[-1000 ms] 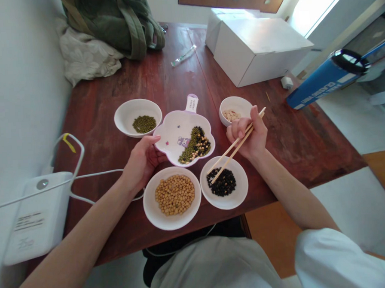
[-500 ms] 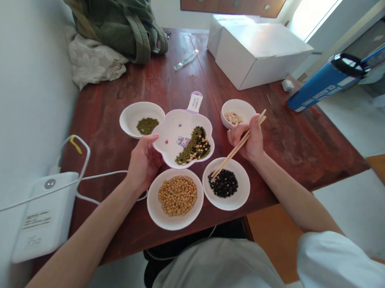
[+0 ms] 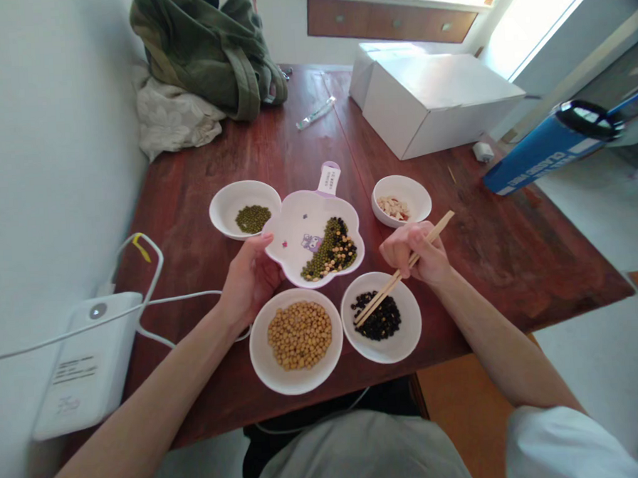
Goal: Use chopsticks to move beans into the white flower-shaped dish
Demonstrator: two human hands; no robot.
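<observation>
My left hand point(image 3: 249, 278) grips the left rim of a flower-shaped white and lilac dish point(image 3: 291, 230) that holds mixed green, black and yellow beans piled at its right side. My right hand point(image 3: 413, 252) holds a pair of wooden chopsticks point(image 3: 401, 274); their tips rest in a white bowl of black beans point(image 3: 404, 334). Next to it on the left stands a white bowl of soybeans point(image 3: 260, 349). A bowl of green mung beans point(image 3: 226, 204) sits behind my left hand. A small bowl with pale nuts point(image 3: 413, 195) lies behind my right hand.
The bowls stand on a dark red wooden table point(image 3: 190, 224). A white device with cables point(image 3: 74, 362) sits at the left edge. At the back lie a green bag point(image 3: 207, 45), crumpled cloth point(image 3: 171, 122) and white boxes point(image 3: 429, 98). A blue bottle point(image 3: 549, 145) pokes in from the right.
The view has shifted so everything sits lower and more to the right. My right hand has lowered a little, and the chopstick tips remain over the black beans.
</observation>
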